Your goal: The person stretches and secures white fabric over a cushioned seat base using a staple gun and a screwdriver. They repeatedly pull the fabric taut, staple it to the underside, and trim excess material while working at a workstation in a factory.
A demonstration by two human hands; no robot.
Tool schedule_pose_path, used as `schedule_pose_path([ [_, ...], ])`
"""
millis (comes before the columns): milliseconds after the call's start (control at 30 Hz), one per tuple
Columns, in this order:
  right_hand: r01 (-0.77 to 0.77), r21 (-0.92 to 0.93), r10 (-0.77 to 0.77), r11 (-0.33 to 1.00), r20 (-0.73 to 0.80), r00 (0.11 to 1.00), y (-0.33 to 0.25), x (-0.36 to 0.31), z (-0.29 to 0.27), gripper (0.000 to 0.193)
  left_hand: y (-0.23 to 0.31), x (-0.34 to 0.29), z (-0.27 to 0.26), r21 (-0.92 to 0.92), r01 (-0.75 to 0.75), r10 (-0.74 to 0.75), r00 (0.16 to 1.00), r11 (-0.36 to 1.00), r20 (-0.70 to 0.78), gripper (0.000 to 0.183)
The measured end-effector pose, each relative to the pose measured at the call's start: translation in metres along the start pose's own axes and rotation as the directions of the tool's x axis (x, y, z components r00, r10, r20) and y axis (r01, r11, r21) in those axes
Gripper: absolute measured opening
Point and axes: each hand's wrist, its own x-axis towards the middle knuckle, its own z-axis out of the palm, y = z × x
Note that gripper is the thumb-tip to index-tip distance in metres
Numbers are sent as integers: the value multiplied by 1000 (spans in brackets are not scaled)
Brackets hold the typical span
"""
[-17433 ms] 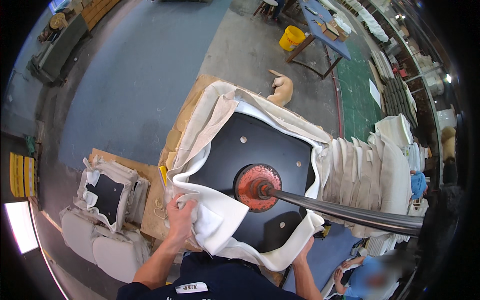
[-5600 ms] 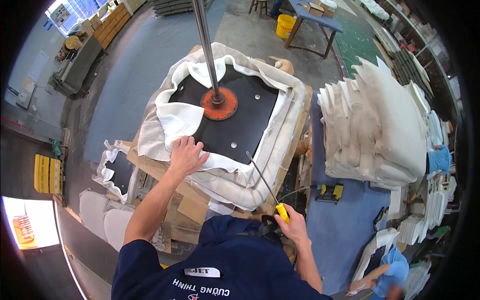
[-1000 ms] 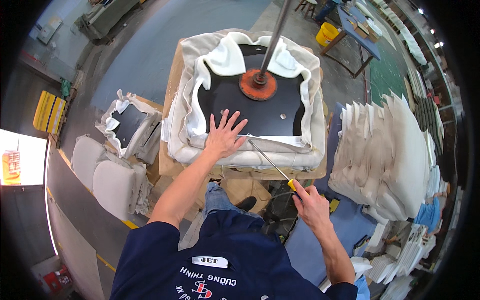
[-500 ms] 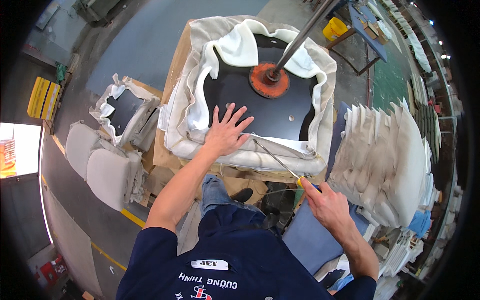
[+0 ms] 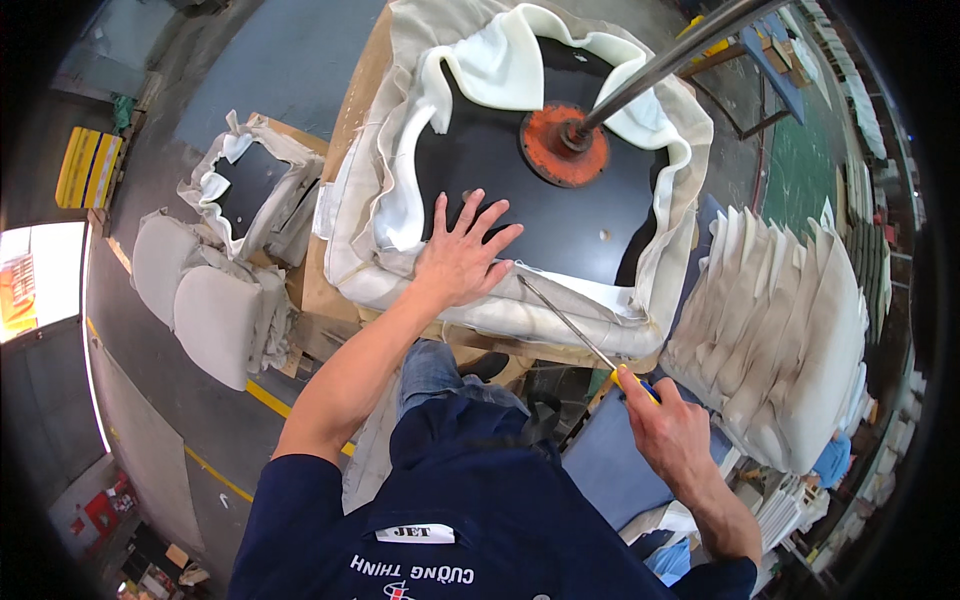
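Observation:
A beige fabric-covered seat cushion lies upside down on a wooden board, its black base panel framed by loose fabric and white padding. An orange round press pad on a metal rod bears on that panel. My left hand lies with fingers spread on the panel and the near fabric edge. In my right hand is a screwdriver with a yellow and blue handle. Its long shaft slants up-left, and the tip touches or nearly touches the fabric edge beside my left hand.
Another partly covered cushion and several grey cushions are at the left. A tall stack of beige covers stands at the right, next to a blue surface. A blue table is at the far right.
The view has shifted slightly, so the cushion sits higher and further right. My left hand stays spread on it, and the screwdriver tip remains at the near fabric edge.

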Motion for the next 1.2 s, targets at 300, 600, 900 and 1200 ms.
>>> schedule_pose_path([
  [300, -262, 654, 276, 710, 83, 958, -22, -20, 119, 52, -11, 0, -1, 46, -59, 58, 998, 997, 11, 55],
  [600, -354, 932, 218, -82, 363, 906, -25, -28, 196, 51, -16, 2, -9, 93, -116, 112, 993, 989, 41, 55],
  [900, 11, 999, 298, -49, 4, 955, -46, -28, 217, 47, -9, 2, -6, 98, -79, 75, 996, 992, 38, 54],
  [1200, -249, 900, 345, -358, 375, 860, -55, -28, 230, 35, -7, -1, -3, 89, -82, 82, 997, 993, 6, 54],
])
